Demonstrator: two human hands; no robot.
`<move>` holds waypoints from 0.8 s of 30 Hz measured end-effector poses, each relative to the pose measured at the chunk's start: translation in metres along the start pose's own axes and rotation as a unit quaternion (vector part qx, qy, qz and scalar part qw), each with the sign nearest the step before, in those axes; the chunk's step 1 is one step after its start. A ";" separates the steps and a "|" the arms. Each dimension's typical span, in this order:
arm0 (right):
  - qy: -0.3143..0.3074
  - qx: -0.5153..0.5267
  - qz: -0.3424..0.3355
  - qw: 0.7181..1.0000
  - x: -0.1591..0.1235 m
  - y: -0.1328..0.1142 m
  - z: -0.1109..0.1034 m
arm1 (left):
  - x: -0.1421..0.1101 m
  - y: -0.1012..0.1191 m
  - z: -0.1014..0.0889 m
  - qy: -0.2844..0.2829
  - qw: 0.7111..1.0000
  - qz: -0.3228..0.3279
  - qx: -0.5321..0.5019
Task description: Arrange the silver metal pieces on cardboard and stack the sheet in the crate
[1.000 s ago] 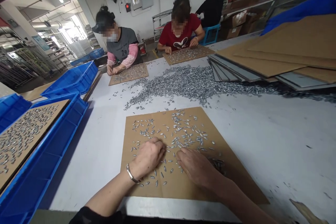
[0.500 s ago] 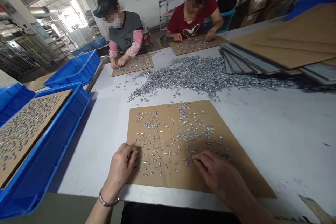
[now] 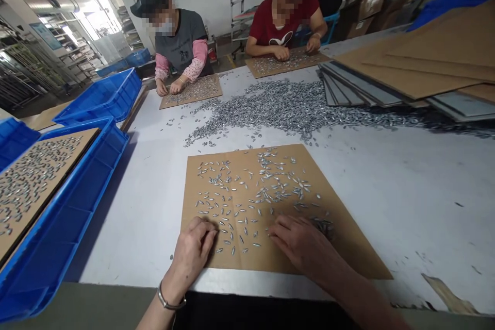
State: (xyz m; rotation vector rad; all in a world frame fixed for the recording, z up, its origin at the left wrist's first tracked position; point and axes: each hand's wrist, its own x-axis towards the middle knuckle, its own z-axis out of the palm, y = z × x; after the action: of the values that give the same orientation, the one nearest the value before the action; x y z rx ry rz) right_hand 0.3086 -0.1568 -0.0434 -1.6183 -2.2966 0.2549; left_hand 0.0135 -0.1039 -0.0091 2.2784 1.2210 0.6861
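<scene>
A brown cardboard sheet (image 3: 270,263) lies on the white table in front of me, with many small silver spindle-shaped metal pieces (image 3: 245,231) on it. They are spread apart at the left and bunched at the upper right. My left hand (image 3: 193,247) is at the sheet's lower left, fingers pinched together over its edge. My right hand (image 3: 303,242) hovers low over the lower middle, thumb and fingers closed; a dark cluster of pieces shows beside its knuckles. Whatever sits in either pinch is too small or hidden to make out.
A large heap of the same pieces (image 3: 270,108) spreads beyond the sheet. Blue crates (image 3: 88,185) stand at left, one bearing a filled cardboard sheet (image 3: 34,180). Stacked boards (image 3: 425,62) lie at right. Two co-workers (image 3: 181,41) handle sheets across the table.
My right hand has moved slightly left over the sheet, away from the small cluster. My left hand has shifted a little right, further onto the sheet. The view has tilted slightly.
</scene>
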 end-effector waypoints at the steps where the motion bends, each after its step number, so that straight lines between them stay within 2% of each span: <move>1: -0.004 0.016 0.004 1.000 0.001 0.000 -0.003 | -0.001 -0.002 -0.001 0.002 1.000 -0.002 0.002; 6: -0.011 0.028 0.033 0.999 0.011 0.000 -0.011 | -0.002 -0.011 -0.009 0.033 0.999 -0.010 0.020; 11: -0.048 0.010 0.047 0.998 0.021 0.005 0.001 | -0.006 -0.020 -0.019 0.063 0.996 -0.038 0.045; 15: -0.019 0.001 0.046 0.999 0.023 0.006 0.006 | -0.014 -0.022 -0.024 0.072 0.995 -0.057 0.050; 19: 0.000 0.007 0.016 1.000 0.029 -0.015 0.009 | -0.018 -0.023 -0.024 0.075 0.994 -0.065 0.041; 22: -0.039 -0.024 0.011 0.999 0.039 -0.038 0.016 | -0.017 -0.023 -0.020 0.073 0.995 -0.063 0.024; 24: -0.065 -0.056 0.035 0.996 0.046 -0.050 0.022 | -0.016 -0.022 -0.018 0.066 0.996 -0.059 0.009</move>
State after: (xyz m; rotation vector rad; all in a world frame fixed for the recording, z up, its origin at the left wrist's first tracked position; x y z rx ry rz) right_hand 0.2420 -0.1299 -0.0406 -1.7894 -2.3909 0.2591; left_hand -0.0194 -0.1035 -0.0121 2.1844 1.4162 0.7955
